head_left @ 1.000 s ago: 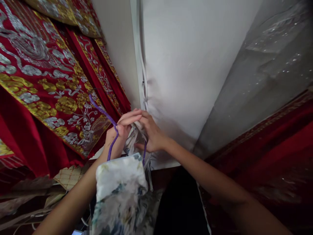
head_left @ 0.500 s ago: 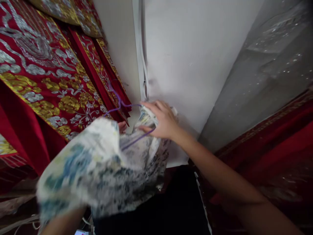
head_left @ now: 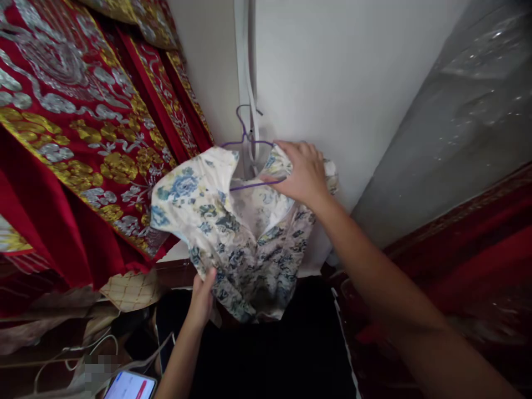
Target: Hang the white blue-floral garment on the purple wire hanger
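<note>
Right hand (head_left: 305,174) higher than left hand (head_left: 203,296)

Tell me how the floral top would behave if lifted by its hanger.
The floral top is probably floppy, as its lower part falls in soft folds. It seems fairly light, its cloth looking thin. Its shoulders would likely sag less, with the purple hanger set inside the neckline.

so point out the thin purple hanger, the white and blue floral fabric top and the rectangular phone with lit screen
Thin purple hanger (head_left: 254,185): head view, on its lower bar
White and blue floral fabric top (head_left: 236,238): head view, on its front
Rectangular phone (head_left: 131,387): head view, on its screen
</note>
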`<state>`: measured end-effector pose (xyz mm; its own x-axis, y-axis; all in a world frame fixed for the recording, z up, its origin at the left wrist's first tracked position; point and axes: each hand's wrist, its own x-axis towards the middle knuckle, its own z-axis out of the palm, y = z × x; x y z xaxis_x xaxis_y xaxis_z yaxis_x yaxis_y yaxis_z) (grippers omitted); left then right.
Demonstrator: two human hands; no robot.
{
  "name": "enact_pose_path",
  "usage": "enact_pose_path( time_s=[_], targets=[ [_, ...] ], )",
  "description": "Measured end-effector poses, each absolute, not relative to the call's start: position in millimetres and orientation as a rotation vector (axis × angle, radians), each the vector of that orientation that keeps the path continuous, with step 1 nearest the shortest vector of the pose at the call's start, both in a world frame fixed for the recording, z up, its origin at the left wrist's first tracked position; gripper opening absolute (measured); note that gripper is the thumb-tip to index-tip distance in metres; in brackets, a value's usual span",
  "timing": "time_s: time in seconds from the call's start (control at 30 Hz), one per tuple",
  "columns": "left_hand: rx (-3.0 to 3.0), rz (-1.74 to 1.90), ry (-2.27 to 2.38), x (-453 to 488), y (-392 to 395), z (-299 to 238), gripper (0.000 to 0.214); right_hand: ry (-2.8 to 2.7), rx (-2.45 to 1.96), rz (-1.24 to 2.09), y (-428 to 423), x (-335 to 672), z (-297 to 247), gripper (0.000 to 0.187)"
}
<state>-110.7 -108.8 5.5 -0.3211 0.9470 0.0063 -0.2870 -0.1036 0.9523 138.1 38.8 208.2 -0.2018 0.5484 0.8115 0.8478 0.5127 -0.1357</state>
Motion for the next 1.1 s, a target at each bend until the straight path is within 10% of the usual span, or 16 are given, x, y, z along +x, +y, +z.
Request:
enact_pose_path(
  time_s=[0.27,0.53,1.1],
  targets=[
    [0.665,1.616,1.294,-67,-124,-47,0.046,-1.704,-1.112,-0.195,-1,146,125,0.072],
    [0.709,1.593,1.348,-55,-131,-59,0.041,-1.119,-1.110,1.210,-83,74,-26,0.037],
    [1.230,1.934,1.750,-46,-142,-58,0.052,-0.710,-1.022,1.529,-101,78,-27,0.017]
  ],
)
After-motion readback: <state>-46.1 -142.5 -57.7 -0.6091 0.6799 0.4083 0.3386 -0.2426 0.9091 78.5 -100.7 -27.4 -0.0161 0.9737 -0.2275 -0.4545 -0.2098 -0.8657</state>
